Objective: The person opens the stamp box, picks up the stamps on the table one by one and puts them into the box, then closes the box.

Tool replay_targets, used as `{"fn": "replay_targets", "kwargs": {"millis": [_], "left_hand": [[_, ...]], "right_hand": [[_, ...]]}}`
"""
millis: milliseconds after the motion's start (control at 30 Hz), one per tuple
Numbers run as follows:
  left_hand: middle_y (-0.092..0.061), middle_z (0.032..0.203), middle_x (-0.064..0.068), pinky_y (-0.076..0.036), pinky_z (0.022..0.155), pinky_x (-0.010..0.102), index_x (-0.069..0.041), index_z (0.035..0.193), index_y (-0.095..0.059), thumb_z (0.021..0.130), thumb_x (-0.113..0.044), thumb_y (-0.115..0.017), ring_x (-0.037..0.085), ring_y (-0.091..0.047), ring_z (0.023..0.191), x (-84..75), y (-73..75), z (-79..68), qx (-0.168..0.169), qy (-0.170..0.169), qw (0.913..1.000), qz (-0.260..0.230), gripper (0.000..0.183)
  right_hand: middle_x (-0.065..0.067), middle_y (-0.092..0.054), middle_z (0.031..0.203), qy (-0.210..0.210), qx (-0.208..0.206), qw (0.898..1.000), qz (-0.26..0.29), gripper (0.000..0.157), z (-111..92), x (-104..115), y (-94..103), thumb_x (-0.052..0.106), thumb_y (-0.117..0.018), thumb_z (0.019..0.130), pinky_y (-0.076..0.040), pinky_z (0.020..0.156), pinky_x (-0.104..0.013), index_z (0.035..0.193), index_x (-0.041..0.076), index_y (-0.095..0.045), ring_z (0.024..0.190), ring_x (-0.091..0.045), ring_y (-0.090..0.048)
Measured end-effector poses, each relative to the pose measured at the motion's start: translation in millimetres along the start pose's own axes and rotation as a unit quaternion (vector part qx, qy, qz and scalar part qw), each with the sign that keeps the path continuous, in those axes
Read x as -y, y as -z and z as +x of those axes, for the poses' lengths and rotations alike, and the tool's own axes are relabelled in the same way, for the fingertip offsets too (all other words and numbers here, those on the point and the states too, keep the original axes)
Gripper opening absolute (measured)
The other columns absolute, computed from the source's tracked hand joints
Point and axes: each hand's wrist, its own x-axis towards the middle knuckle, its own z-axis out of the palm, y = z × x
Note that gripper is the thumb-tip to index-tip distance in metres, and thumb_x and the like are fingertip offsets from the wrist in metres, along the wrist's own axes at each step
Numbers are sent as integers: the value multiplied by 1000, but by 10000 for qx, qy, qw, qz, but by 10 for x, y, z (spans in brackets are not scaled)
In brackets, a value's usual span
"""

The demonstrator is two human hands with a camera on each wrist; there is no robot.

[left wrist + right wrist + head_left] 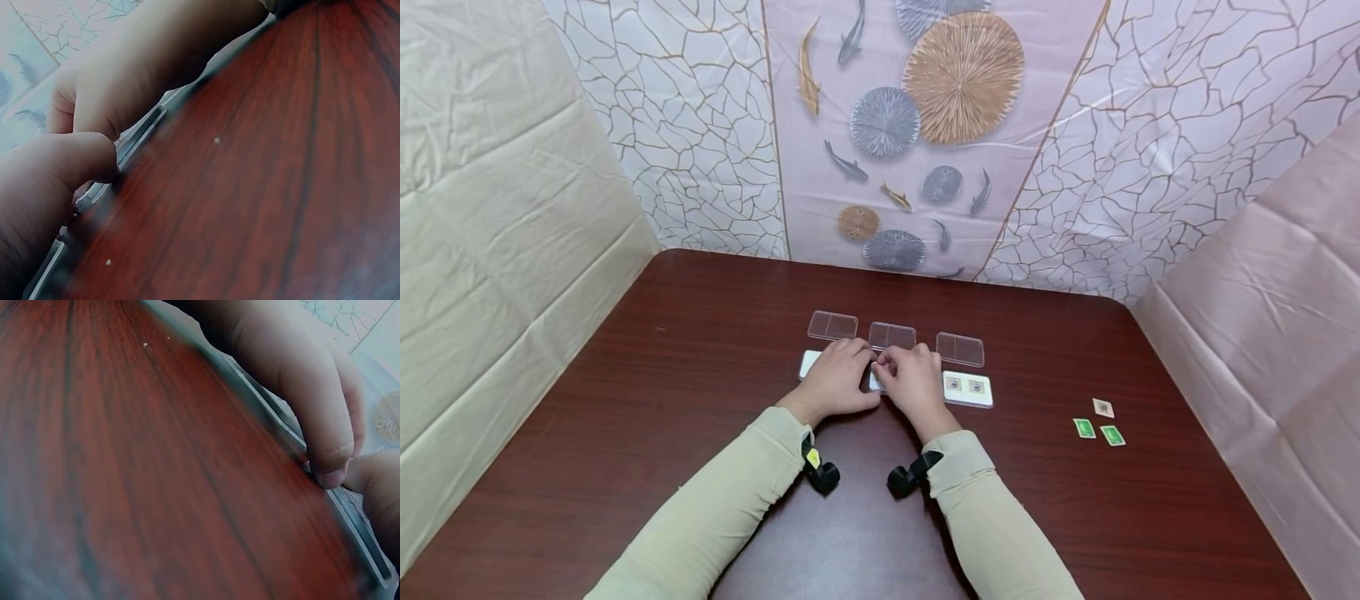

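My left hand [838,379] and right hand [913,379] meet over a small flat case with a white insert [875,382], mostly covered by them. The left thumb lies along its near edge, while the left fingers reach over its far side. Curled, the right fingers and thumb come together above the case; whether they pinch anything is hidden. In the left wrist view, the right hand [137,75] bends down to the case edge [140,137]. The left thumb [328,469] touches the near edge in the right wrist view.
Three clear lids [892,336] lie in a row behind the cases. Right of my hands is a white case [967,389] holding two small printed pieces. Another white case [808,363] shows partly beside my left hand. Farther right lie two green cards [1112,436] and a pale card [1102,407].
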Motion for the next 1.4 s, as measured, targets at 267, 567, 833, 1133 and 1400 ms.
{"fn": "replay_targets", "kwargs": {"millis": [267, 567, 833, 1133, 1400], "left_hand": [[-61, 117, 6, -38, 108, 43, -9, 112, -68, 75, -46, -67, 27, -56, 113, -6, -5, -13, -131, -13, 9999, 28, 52], [-61, 120, 7, -37, 109, 43, -6, 118, -67, 76, -46, -67, 27, -55, 115, -15, -13, 3, -7, 9, 10000, -17, 57], [-60, 124, 8, -36, 111, 43, -7, 123, -66, 77, -48, -68, 27, -55, 120, -7, -2, -8, -22, 66, 10000, 30, 62], [-60, 125, 9, -36, 111, 44, -7, 124, -66, 77, -48, -67, 28, -54, 120, -4, 2, -10, 48, 29, 10000, 14, 63], [-59, 127, 8, -34, 112, 43, -7, 125, -65, 78, -48, -67, 28, -54, 121, -15, 13, -5, 99, 85, 9999, -3, 63]], "right_hand": [[8, -60, 67, 144, 69, 9996, -227, 13, -2, 8, 15, 30, -72, 94, -35, 83, -44, 87, 20, -71, 82, -22, -49], [0, -74, 87, 333, -302, 9990, 42, 21, -42, -80, 59, 35, -66, 98, -36, 84, -46, 96, 16, -75, 87, -26, -54], [-8, -75, 94, 608, -1260, 9898, 268, 17, -195, -602, 363, 23, -67, 95, -37, 81, -51, 95, 8, -75, 87, -33, -57], [-17, -72, 96, -80, -1340, 9909, -107, 14, -552, -1467, 884, 18, -65, 93, -35, 85, -56, 97, 6, -71, 92, -41, -54], [-24, -67, 101, -946, -1417, 9854, -43, 16, -871, -2083, 1306, 13, -61, 95, -32, 94, -62, 101, 1, -70, 100, -48, -51]]}}
